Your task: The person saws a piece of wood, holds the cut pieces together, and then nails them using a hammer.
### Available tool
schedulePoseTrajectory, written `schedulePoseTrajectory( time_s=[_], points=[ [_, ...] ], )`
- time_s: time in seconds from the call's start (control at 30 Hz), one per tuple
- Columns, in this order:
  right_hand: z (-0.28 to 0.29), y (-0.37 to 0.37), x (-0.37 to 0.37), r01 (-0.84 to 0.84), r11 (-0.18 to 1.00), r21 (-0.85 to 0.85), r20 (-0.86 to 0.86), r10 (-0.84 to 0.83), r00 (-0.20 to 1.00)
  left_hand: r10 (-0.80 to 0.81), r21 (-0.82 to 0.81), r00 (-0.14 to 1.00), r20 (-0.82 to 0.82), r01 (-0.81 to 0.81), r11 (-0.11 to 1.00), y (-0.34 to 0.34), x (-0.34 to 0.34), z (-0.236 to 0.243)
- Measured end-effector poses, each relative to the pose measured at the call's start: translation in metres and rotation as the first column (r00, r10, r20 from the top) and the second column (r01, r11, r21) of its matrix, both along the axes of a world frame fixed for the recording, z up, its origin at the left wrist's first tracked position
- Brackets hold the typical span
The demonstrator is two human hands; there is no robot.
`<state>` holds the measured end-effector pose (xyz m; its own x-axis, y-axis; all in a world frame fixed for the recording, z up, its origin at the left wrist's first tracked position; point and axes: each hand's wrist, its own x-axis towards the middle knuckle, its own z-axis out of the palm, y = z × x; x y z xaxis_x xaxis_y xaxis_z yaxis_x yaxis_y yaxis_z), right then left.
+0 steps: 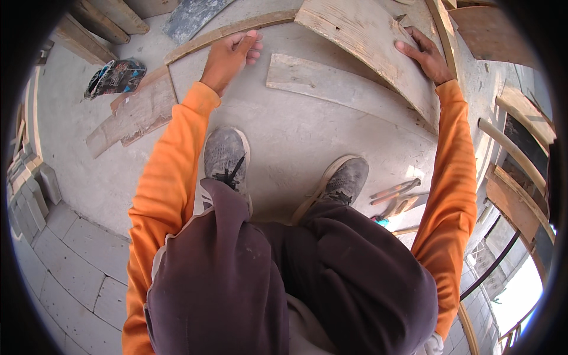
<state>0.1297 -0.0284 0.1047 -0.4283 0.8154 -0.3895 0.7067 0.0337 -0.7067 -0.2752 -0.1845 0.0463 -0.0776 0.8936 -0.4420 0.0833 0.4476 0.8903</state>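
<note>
My right hand (427,58) grips the right edge of a worn plywood board (367,50), thumb on top and fingers over the far side. The board is tilted, with its near edge off the floor. My left hand (234,56) is raised in front of me, fingers curled in and thumb pressed toward them; whatever it may hold is hidden. Just beyond it runs a long thin wooden strip (231,31), partly covered by the board. A narrower plank (313,80) lies flat on the concrete floor, below the board's near edge.
Pincers (395,191) lie on the floor right of my right shoe (343,180). Plywood scraps (142,109) and a dark patterned cloth-like item (116,78) lie at left. Timber beams (89,38) stand far left, grey blocks (28,198) nearer. More timber (515,154) stands at right.
</note>
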Motion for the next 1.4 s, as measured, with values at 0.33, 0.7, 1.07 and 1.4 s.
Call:
schedulePoseTrajectory(
  time_s=[0.33, 0.7, 1.07, 1.4],
  points=[
    [-0.023, -0.027, -0.023, -0.064, 0.99, 0.126, 0.458, -0.001, 0.889, -0.019, -0.066, 0.997, 0.078, 0.024, 0.998, 0.0, 0.007, -0.009],
    [-0.047, -0.054, -0.056, -0.241, 0.945, 0.22, 0.63, 0.05, 0.775, -0.116, -0.2, 0.976, -0.183, 0.078, 0.977, -0.015, 0.022, -0.022],
    [-0.063, -0.065, -0.055, -0.241, 0.95, 0.198, 0.588, 0.082, 0.804, -0.084, -0.199, 0.967, -0.243, 0.035, 0.979, -0.023, 0.023, -0.036],
    [-0.067, -0.07, -0.055, -0.236, 0.943, 0.236, 0.521, 0.082, 0.85, -0.053, -0.157, 0.969, -0.241, 0.014, 0.987, -0.026, 0.027, -0.04]
  ],
)
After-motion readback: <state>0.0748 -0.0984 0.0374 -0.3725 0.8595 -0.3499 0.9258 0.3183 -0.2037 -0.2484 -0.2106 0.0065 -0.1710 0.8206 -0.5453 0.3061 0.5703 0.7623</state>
